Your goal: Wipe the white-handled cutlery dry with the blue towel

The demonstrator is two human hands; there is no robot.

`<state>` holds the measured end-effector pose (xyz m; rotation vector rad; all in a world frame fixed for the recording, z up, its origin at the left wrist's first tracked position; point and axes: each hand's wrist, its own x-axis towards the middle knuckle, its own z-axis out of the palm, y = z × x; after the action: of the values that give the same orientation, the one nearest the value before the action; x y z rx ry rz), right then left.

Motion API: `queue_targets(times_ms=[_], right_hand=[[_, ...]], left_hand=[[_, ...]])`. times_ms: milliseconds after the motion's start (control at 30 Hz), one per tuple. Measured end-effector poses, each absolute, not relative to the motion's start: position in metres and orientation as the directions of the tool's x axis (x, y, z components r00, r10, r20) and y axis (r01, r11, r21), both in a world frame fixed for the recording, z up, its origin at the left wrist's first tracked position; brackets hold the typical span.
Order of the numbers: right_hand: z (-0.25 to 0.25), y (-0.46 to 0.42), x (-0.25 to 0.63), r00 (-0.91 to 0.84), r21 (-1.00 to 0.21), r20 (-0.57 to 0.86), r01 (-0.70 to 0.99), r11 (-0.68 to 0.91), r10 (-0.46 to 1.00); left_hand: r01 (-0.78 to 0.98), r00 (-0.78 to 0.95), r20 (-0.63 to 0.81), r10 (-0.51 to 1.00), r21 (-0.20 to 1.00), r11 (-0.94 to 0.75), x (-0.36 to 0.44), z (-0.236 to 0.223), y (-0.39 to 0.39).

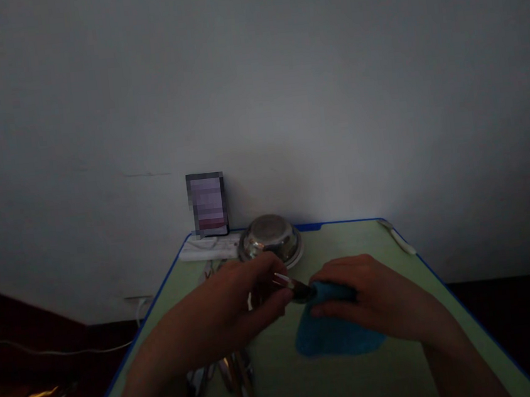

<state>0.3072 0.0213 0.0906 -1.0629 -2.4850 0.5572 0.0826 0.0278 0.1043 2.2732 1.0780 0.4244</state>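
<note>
Both my hands are raised over the pale green table (pixel 359 378), close together. My left hand (pixel 247 301) is closed around one end of a shiny, dark metal utensil (pixel 298 291), which looks like a spoon; the dim light hides its exact kind. A blue cloth (pixel 338 333) is bunched in my right hand (pixel 364 289), its fingers wrapped round it. The cloth meets the utensil's right end, and its loose part hangs below my fingers. Beneath my left forearm lie several long utensils (pixel 240 384), some brownish, partly hidden by the arm.
An upturned steel bowl (pixel 271 232) sits at the back, against the wall. Left of it are a white power strip (pixel 208 250) and an upright screen (pixel 209 204). A light-handled tool (pixel 400 239) lies at the far right corner. A white cable (pixel 63 352) runs off leftward.
</note>
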Motion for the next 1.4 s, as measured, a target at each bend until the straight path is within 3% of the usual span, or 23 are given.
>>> queue_targets(times_ms=[233, 900, 1167, 1400], right_hand=[[0.0902, 0.0219, 0.3073, -0.655, -0.501, 0.169, 0.586, 0.637, 0.736], [0.0883, 0.0224, 0.3054, -0.654, -0.515, 0.107, 0.608, 0.604, 0.749], [0.0848, 0.0228, 0.3039, -0.683, -0.515, 0.084, 0.594, 0.618, 0.725], [0.0866, 0.0225, 0.3055, -0.673, -0.557, -0.028, 0.624, 0.547, 0.739]], left_hand=[[0.561, 0.647, 0.001, 0.763, 0.678, -0.476, 0.0805, 0.1078, 0.0265], [0.602, 0.622, -0.001, 0.783, 0.641, -0.477, 0.0849, 0.1036, 0.0314], [0.534, 0.686, 0.003, 0.728, 0.678, -0.506, 0.0805, 0.1037, 0.0333], [0.592, 0.671, -0.015, 0.741, 0.613, -0.523, 0.0760, 0.1018, 0.0362]])
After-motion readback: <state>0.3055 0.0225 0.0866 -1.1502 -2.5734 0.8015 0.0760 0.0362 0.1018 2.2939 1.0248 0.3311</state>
